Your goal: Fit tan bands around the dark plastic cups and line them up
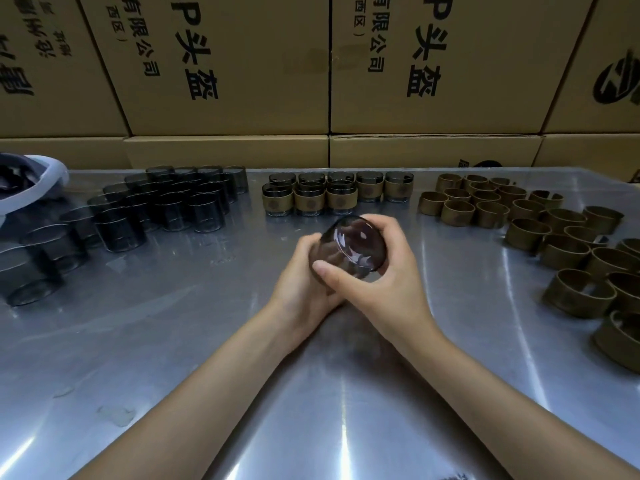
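Both hands, left hand (304, 271) and right hand (374, 271), cup one dark plastic cup (349, 245) tilted base-up, near the banded cups (310, 202), presumably seating a band, though none shows.

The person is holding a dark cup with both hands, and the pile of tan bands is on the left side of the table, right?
Nearly. Both hands do hold the dark cup, but the head view shows the loose tan bands on the right side. The left side holds the bare dark cups.
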The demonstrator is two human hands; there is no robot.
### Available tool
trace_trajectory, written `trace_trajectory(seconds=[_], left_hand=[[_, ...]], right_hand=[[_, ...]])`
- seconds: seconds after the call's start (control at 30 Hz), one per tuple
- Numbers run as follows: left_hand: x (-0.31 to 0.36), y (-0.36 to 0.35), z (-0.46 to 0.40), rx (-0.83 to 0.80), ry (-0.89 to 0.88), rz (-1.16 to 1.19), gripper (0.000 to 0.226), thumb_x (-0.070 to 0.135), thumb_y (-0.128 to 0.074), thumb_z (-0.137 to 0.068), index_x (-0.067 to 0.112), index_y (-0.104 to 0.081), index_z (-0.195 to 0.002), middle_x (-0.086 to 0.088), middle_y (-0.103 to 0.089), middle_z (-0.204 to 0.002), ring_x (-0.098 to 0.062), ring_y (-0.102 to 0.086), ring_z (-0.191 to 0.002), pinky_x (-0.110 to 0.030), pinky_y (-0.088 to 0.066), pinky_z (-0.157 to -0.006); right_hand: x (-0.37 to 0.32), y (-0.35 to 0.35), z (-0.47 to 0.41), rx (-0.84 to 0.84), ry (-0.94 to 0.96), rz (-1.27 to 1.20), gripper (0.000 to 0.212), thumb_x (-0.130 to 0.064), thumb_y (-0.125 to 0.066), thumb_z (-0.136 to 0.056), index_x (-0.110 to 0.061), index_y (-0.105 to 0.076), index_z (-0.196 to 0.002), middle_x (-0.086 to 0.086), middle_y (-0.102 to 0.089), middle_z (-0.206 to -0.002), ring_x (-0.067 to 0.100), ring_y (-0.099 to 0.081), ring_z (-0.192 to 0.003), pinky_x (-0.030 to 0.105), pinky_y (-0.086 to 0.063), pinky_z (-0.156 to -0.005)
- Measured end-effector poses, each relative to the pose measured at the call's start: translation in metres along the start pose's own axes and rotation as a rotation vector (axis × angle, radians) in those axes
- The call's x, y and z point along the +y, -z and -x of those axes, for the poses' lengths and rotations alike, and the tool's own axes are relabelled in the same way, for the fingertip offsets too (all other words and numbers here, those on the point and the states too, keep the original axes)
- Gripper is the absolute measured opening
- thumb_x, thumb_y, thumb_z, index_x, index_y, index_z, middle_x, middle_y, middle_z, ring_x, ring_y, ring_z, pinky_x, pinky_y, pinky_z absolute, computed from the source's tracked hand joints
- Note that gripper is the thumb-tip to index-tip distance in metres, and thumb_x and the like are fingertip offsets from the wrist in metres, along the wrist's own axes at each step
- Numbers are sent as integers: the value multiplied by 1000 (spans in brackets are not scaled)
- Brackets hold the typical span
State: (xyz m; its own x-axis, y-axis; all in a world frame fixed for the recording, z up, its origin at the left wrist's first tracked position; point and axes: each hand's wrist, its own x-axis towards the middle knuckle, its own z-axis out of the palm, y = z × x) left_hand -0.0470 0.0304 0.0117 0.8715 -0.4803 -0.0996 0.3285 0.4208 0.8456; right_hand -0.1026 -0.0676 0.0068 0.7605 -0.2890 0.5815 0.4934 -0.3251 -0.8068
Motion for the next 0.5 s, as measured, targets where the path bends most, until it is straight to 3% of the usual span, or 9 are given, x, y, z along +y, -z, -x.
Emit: trace_trajectory(seconds=[0.07, 0.13, 0.2, 0.27, 0.33, 0.5], left_hand=[[-3, -2, -1, 70, -13, -88, 42, 29, -41, -101, -1, -59, -125, -19, -66, -121, -28, -64, -109, -42, -48, -99], [-4, 0, -1, 116, -84, -193, 36, 27, -46, -101, 2, -63, -121, -13, -71, -108, -21, -69, -95, -32, -57, -83], [0, 5, 0, 129, -186, -279, 31, 29, -48, -101, 10, -67, -116, -4, -73, -99, -11, -70, -83, -23, -55, -66], [2, 4, 2, 103, -204, -255, 36, 39, -42, -101, 20, -68, -117, 3, -74, -107, -8, -70, -97, -26, -55, -77], [0, -3, 3, 59, -177, -180, 43, 43, -37, -101, 17, -66, -120, -1, -71, -117, -13, -66, -110, -33, -51, -95], [-5, -12, 7, 43, -90, 13, 35, 32, -44, -101, 6, -64, -113, -11, -69, -107, -20, -66, -100, -33, -53, -92]], right_hand=[[0, 2, -1, 23, 38, 41, 60, -28, -86, -59, -22, -56, -110, -21, -64, -96, -5, -61, -95, 8, -43, -82], [1, 6, -2, 16, 63, 107, 62, -25, -89, -62, -23, -55, -113, -23, -62, -100, -7, -59, -98, 7, -41, -84], [4, 8, -3, -11, 85, 194, 63, -24, -89, -64, -22, -54, -118, -20, -61, -108, -4, -57, -105, 13, -43, -89], [8, 7, -4, -33, 103, 250, 63, -23, -87, -67, -22, -54, -120, -14, -60, -115, 4, -56, -112, 24, -45, -95], [10, 6, -4, -36, 122, 242, 60, -19, -85, -69, -26, -53, -119, -14, -60, -117, 7, -56, -114, 29, -46, -96], [17, 7, -4, -67, 98, 207, 60, -15, -85, -68, -33, -53, -115, -19, -61, -113, 3, -59, -109, 25, -48, -93]])
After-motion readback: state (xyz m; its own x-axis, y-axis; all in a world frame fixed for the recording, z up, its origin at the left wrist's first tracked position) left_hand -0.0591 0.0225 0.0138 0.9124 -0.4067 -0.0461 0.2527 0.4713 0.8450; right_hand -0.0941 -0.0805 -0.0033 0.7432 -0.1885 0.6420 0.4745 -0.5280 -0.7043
